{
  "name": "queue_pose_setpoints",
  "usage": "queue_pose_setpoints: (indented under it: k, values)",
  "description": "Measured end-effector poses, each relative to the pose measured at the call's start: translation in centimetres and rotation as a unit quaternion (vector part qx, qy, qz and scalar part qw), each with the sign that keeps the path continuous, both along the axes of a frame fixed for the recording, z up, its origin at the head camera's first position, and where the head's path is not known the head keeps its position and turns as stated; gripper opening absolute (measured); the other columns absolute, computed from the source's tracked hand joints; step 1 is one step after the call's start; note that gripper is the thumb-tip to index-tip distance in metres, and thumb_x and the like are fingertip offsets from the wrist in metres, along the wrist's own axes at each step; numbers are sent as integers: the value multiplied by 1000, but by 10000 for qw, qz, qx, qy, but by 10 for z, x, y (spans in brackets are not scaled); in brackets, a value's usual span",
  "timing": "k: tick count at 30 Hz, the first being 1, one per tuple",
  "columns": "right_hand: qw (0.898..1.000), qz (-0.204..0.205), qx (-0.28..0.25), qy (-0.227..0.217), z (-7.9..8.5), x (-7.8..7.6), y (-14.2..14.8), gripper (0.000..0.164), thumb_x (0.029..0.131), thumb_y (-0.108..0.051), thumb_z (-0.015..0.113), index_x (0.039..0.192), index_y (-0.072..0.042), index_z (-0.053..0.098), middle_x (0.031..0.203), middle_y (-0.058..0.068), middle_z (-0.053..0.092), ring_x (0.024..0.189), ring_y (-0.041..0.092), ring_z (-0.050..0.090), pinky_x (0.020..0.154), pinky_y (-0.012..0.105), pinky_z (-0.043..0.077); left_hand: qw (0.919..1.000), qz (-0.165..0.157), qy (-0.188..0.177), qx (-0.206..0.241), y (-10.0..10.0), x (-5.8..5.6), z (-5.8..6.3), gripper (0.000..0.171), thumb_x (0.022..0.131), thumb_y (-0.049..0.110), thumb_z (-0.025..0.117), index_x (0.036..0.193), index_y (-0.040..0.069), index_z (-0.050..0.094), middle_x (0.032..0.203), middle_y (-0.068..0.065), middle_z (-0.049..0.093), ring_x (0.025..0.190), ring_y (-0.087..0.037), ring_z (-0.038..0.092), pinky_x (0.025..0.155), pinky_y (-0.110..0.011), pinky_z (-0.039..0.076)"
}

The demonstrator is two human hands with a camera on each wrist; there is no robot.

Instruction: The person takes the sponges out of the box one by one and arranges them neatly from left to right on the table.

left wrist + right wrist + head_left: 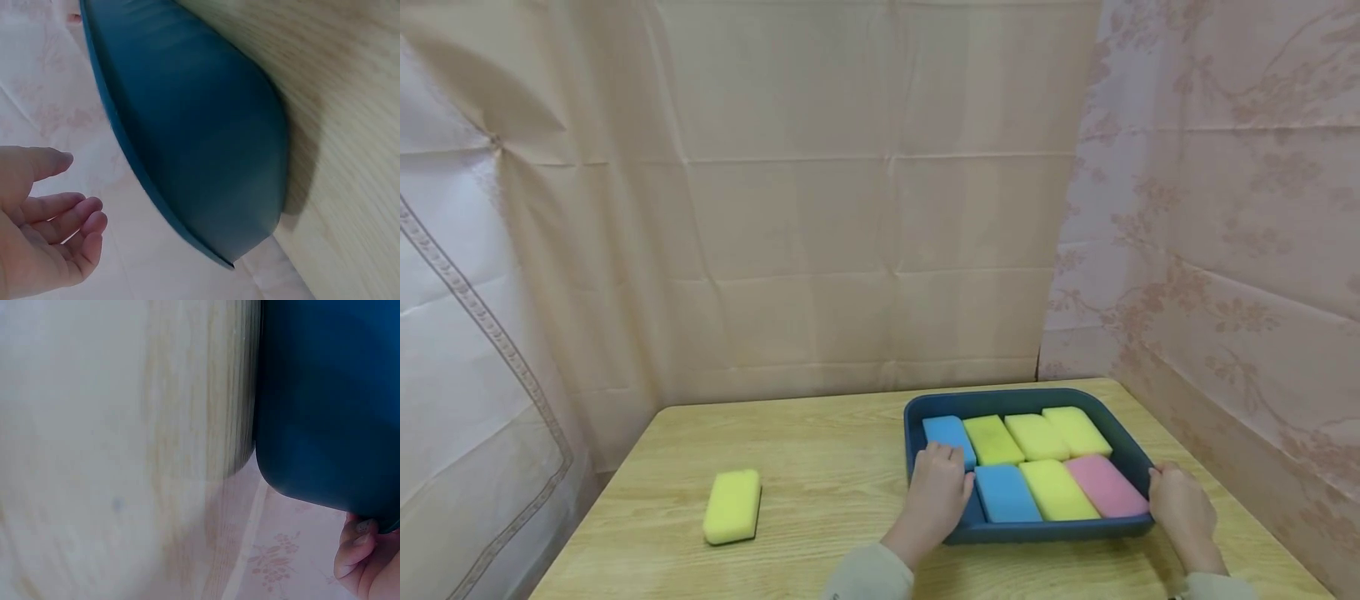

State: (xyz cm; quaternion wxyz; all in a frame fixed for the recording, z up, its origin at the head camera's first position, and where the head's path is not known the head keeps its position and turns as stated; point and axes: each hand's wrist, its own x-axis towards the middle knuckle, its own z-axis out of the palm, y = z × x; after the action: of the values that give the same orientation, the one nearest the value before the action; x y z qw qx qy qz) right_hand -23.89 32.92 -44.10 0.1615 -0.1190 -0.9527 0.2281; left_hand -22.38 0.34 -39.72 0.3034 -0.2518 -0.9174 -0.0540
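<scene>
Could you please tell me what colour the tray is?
The tray is dark teal-blue, clearest in the left wrist view.

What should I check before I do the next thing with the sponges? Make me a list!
1. Right hand holding the tray: ok, it pinches the edge near the front right corner.
2. Left hand holding the tray: not ok, its fingers are loose and hold nothing.
3. Seven sponges inside the tray: ok.
4. Every sponge in: not ok, one yellow sponge lies on the table, left of the tray.
5. Enough room for it: cannot tell, your left hand partly hides the front left gap.
</scene>
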Motion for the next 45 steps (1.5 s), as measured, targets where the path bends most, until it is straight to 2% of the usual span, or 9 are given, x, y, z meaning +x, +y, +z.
queue_pose_setpoints:
  k: [8, 12, 16, 20, 25, 29, 35, 41, 45]
  values:
    - [10000, 0, 2, -50, 0, -1, 0, 27, 90, -9, 40, 102, 13, 48, 93, 33, 52, 85, 53, 49, 58, 53, 42, 9980, -601, 134, -149, 8, -3, -7, 16, 76, 25, 69, 75, 9, 67, 64, 2, 55, 62, -10, 51, 58, -21, 41]
    - [10000, -19, 12, 22, -2, -1, 1, 27, 90, -9, 40, 102, 13, 49, 93, 34, 52, 84, 53, 49, 58, 53, 42, 9965, -813, -104, -155, 11, -7, -5, 20, 75, 23, 70, 62, 11, 60, 54, 4, 45, 53, -8, 44, 53, -19, 38]
    - [10000, -12, -13, 33, -3, 0, 1, 27, 90, -10, 40, 103, 13, 49, 94, 34, 51, 85, 53, 48, 58, 53, 41, 9955, -774, -465, -271, 12, -9, -4, 25, 76, 23, 69, 59, 12, 56, 53, 4, 43, 53, -9, 43, 51, -19, 38]
    - [10000, -24, -31, 41, -3, 1, 0, 27, 90, -10, 40, 103, 12, 49, 97, 34, 51, 86, 53, 48, 58, 53, 41, 9943, -739, -632, -441, 13, -11, -5, 25, 77, 23, 69, 59, 11, 56, 55, 3, 44, 53, -8, 44, 48, -19, 37]
    - [10000, -21, -29, 4, 0, -1, 0, 28, 91, -11, 39, 106, 12, 48, 99, 34, 50, 87, 53, 48, 59, 53, 41, 9931, -873, -675, -404, 19, -19, -6, 30, 76, 20, 69, 54, 12, 50, 50, 5, 35, 48, -6, 32, 44, -17, 30]
    - [10000, -24, -35, -36, 0, -1, 0, 28, 91, -11, 39, 106, 12, 47, 98, 34, 50, 87, 53, 47, 59, 53, 41, 9897, -933, -917, -574, 24, -23, -5, 33, 78, 20, 67, 53, 12, 47, 49, 4, 30, 47, -7, 29, 43, -17, 26]
    - [10000, -2, -51, -2, -1, 0, -1, 28, 91, -11, 39, 105, 12, 47, 98, 35, 50, 86, 53, 48, 60, 53, 41, 9849, -746, -1526, -340, 23, -30, -8, 37, 79, 20, 66, 51, 12, 44, 49, 5, 27, 47, -8, 27, 43, -18, 25]
    - [10000, -4, -14, 74, 0, 1, -1, 28, 90, -9, 40, 105, 13, 47, 97, 35, 50, 85, 54, 48, 59, 53, 42, 9800, -564, -1903, -174, 26, -37, -17, 43, 80, 24, 66, 49, 11, 38, 49, 5, 22, 46, -8, 23, 41, -19, 23]
    - [10000, 2, -47, 62, 0, 1, -1, 28, 90, -10, 40, 105, 13, 47, 97, 35, 50, 86, 54, 47, 59, 54, 41, 9735, -515, -2228, -89, 28, -39, -21, 45, 80, 25, 66, 48, 11, 37, 49, 4, 21, 45, -9, 23, 42, -19, 23]
